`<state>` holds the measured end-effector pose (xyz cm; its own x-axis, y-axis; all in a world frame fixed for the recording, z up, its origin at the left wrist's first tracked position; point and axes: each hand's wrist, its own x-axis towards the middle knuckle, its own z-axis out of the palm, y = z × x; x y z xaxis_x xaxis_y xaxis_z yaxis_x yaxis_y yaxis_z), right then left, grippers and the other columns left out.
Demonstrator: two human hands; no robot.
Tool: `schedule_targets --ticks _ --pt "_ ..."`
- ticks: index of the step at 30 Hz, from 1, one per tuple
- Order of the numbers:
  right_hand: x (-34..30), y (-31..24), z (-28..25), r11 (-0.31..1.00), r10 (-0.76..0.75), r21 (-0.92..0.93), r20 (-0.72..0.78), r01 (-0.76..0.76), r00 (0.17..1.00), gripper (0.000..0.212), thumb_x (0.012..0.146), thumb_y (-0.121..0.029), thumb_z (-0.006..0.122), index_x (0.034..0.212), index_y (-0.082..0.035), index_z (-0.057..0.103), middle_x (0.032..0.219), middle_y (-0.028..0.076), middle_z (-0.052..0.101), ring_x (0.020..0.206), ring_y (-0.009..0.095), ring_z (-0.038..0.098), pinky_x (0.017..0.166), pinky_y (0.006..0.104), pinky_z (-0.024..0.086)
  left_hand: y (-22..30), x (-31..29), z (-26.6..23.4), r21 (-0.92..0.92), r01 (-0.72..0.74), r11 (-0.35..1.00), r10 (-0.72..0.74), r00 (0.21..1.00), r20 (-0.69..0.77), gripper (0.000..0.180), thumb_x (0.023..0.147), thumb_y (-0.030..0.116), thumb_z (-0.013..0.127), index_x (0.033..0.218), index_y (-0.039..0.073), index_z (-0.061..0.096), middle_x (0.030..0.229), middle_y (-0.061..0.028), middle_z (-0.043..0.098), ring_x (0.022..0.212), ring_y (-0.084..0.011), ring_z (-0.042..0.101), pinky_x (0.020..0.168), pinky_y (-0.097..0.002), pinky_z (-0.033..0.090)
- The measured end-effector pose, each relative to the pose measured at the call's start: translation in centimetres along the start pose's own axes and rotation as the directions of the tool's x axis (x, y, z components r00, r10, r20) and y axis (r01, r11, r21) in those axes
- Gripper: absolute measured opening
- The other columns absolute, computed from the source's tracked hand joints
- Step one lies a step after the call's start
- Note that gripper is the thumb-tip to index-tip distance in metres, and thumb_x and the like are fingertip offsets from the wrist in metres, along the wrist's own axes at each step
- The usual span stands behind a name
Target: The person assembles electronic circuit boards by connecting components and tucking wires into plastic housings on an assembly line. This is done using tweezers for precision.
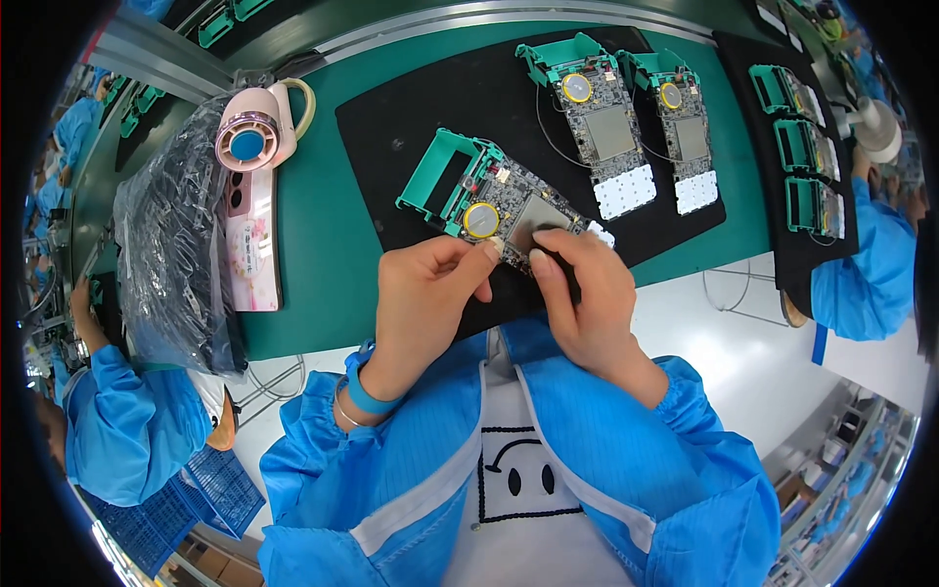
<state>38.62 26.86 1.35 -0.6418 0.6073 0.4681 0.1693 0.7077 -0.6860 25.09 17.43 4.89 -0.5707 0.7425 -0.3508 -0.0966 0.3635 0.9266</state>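
Note:
A circuit board (526, 203) lies tilted on the black mat right before me. It carries a yellow-rimmed coin cell (481, 220), a grey metal shield (536, 223) and a green plastic frame (440, 176) at its upper left end. My left hand (427, 293) is closed, thumb and forefinger pinched at the board's near edge just below the coin cell. On the other side, my right hand (592, 293) grips the board by the shield, with fingertips on the metal and the thumb at the near edge. Whatever small part may sit between the left fingertips is hidden.
Two similar boards (608, 132) (688, 137) lie at the mat's far right. A pink handheld fan (256, 132) and a phone (256, 245) rest on the green table (323, 196) beside a dark plastic bag (176, 235). Co-workers in blue (137, 421) sit on both sides.

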Motion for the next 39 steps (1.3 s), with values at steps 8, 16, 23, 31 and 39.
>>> schedule_targets --ticks 8,16,23,31,39 --pt "0.3 -0.1 2.1 0.991 -0.109 0.064 -0.171 0.122 0.979 0.024 0.074 0.003 0.066 0.097 -0.001 0.06 0.079 0.01 0.065 0.059 0.024 0.061 0.054 0.0313 0.047 -0.1 0.2 0.1 0.013 -0.03 0.999 0.03 0.999 -0.018 0.022 0.086 0.014 0.066 0.073 -0.003 0.067 0.058 -0.0008 0.06 0.052 -0.0015 0.049 0.045 -0.0179 0.033" --pt "0.5 -0.3 1.2 0.995 -0.039 0.089 -0.004 0.039 0.999 0.02 0.081 0.002 0.064 0.101 0.001 0.06 0.082 0.013 0.064 0.066 0.023 0.064 0.057 0.0282 0.049 -0.7 0.3 0.4 0.013 -0.108 0.994 0.109 0.993 -0.045 0.02 0.086 0.013 0.066 0.073 -0.002 0.066 0.057 0.0003 0.058 0.051 -0.0015 0.048 0.045 -0.0182 0.034" --pt "2.2 2.5 -2.8 0.995 -0.103 0.016 0.12 0.102 0.987 0.026 0.077 0.004 0.065 0.102 -0.001 0.059 0.089 0.012 0.057 0.077 0.025 0.056 0.067 0.0314 0.046 -0.5 2.0 -2.2 0.137 -0.116 0.984 0.113 0.993 0.031 0.022 0.086 0.016 0.066 0.074 -0.002 0.063 0.056 0.0027 0.054 0.052 -0.0007 0.043 0.045 -0.0196 0.03" --pt "5.2 3.6 -4.0 0.81 -0.519 -0.111 0.32 0.576 0.793 0.031 0.061 0.002 0.066 0.091 -0.005 0.061 0.092 0.008 0.056 0.086 0.026 0.054 0.074 0.0365 0.043 -1.1 1.8 -1.3 0.142 -0.182 0.973 0.185 0.983 -0.01 0.021 0.082 0.016 0.07 0.075 -0.003 0.066 0.057 -0.0002 0.058 0.05 -0.0017 0.046 0.044 -0.0208 0.032" --pt "6.9 4.1 -3.4 0.782 -0.612 0.287 0.523 0.553 0.594 0.029 0.062 -0.003 0.064 0.091 -0.001 0.06 0.093 0.01 0.055 0.09 0.028 0.053 0.078 0.0367 0.044 -1.4 1.8 -0.5 0.154 -0.183 0.971 0.198 0.976 -0.086 0.024 0.079 0.019 0.073 0.071 -0.002 0.064 0.057 -0.0029 0.06 0.05 -0.0041 0.05 0.044 -0.0217 0.036"
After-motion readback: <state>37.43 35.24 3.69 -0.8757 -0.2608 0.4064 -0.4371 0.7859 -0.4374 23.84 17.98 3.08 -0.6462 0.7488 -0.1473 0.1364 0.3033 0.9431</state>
